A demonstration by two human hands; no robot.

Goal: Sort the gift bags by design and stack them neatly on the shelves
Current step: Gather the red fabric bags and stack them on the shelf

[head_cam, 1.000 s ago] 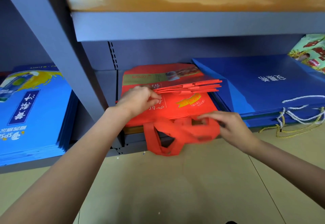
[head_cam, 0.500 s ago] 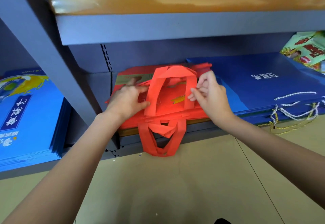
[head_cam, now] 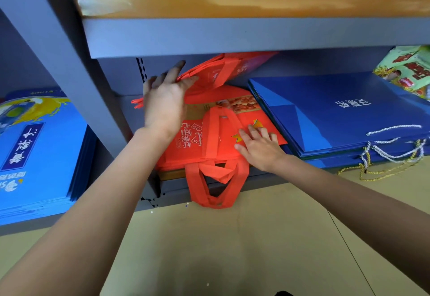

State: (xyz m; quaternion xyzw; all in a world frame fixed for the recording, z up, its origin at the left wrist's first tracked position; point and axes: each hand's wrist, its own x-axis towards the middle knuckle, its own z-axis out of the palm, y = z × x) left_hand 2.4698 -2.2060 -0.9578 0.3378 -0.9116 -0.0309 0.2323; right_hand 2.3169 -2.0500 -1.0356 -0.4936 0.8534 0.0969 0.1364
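A stack of red fabric gift bags (head_cam: 190,142) lies on the low shelf between two blue stacks. My left hand (head_cam: 165,105) grips the edge of several upper red bags (head_cam: 209,74) and holds them tilted up toward the shelf above. Below them, my right hand (head_cam: 258,146) presses flat, fingers straight, on the exposed red bag. One red handle loop (head_cam: 215,132) lies folded back on that bag. Other red handles (head_cam: 216,186) hang over the shelf's front edge.
Dark blue paper bags (head_cam: 337,114) with white and gold cord handles are stacked at the right. Light blue printed bags (head_cam: 35,144) sit at the left, past the grey upright post (head_cam: 58,51). A grey shelf beam (head_cam: 232,37) runs close overhead. Green packaging (head_cam: 404,70) is at far right.
My left hand has raised the upper red bags off the stack. My right hand let go of the handle loop, which now lies folded on the bag, and came down flat beside it.
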